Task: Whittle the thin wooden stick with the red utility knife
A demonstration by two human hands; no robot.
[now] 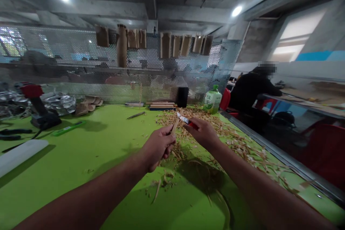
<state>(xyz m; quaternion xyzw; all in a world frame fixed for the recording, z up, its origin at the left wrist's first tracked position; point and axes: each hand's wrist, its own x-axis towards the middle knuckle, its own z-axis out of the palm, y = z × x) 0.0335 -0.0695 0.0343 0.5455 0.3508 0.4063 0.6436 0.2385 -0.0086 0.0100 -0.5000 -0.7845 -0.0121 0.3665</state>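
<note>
Far left, a heap of crumpled foil point(59, 103) lies behind a red-and-black power tool point(37, 105), and a white board point(20, 156) and one green strip point(68, 128) rest on the green table point(54, 190). Farther right are a small pile of curved wood pieces point(87, 106) and one thin carving knife point(136, 115) lying flat. Above them, nine brown paper pouches point(165, 45) hang on a perforated metal screen point(81, 86). The left hand point(157, 147) is closed in a fist around one wooden stick point(175, 127), whose long axis rises from the fist, tilting away from the person and slightly right. The right hand point(203, 133) is curled around the red handle of one craft knife point(185, 120), its blade pointing up and left, right at the stick's upper end; whether they touch is hard to tell. Wood shavings point(231, 140) are strewn beneath and to the right of both hands. At the back stand a stack of wooden sticks point(161, 105), one black upright object point(182, 97) and one green bottle point(212, 100). Far right, one co-worker point(250, 91) in dark clothes sits at another table, turned away.
</note>
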